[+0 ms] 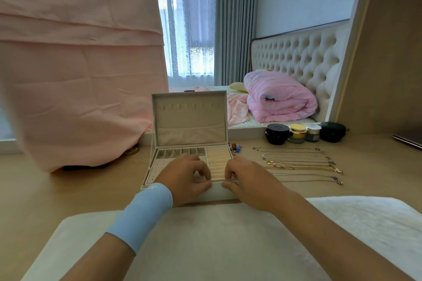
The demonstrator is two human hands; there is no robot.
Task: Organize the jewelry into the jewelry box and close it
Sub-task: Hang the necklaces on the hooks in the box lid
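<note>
Head view. Shows the jewelry box [217, 192] at centre of frame on the table [68, 189], lid [189, 118] standing upright.

Finds the left hand [183, 178], blue wristband [141, 212] at the wrist, curled over the front rim with thumb against the front wall. Finds the right hand [249, 178] just beside it, gripping the same rim.

Shows ring rolls [219, 159] and earring panel [157, 170] holding nothing visible, though partly hidden behind both hands.

Places the necklaces [296, 164] in parallel rows on the table, right of centre, apart from the box. Notes a small cluster of jewelry pieces [235, 146] at the box's right rear corner; cannot tell whether touching. Places cosmetic jars [296, 133] behind the necklaces.

Judged as an early stage: box open, nothing loaded. Remaining: move necklaces and small pieces inside, then lower the lid.
</note>
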